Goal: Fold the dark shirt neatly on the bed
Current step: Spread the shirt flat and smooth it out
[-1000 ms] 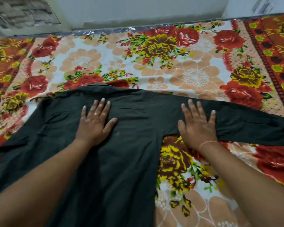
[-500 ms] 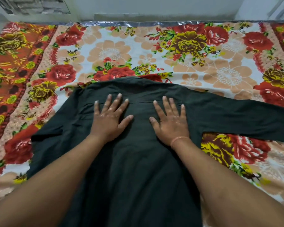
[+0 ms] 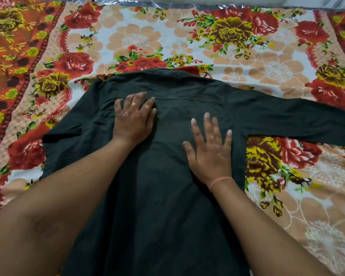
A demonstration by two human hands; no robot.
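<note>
Dark shirt (image 3: pixel 167 196) back-up on floral bedsheet (image 3: pixel 267 66), flat beneath spread fingers of left hand (image 3: pixel 132 120) and right hand (image 3: pixel 209 152).

The shirt (image 3: pixel 167 206) lies flat on the bed (image 3: pixel 267 56), collar (image 3: pixel 167 75) at 12 o'clock, hem toward 6. One sleeve (image 3: pixel 297 124) stretches out to 3 o'clock; the other sleeve (image 3: pixel 62 134) lies bunched at 9. Both hands rest on the shirt's upper back: left hand (image 3: pixel 132 120) toward 11, right hand (image 3: pixel 209 154) toward 1, slightly nearer.
</note>
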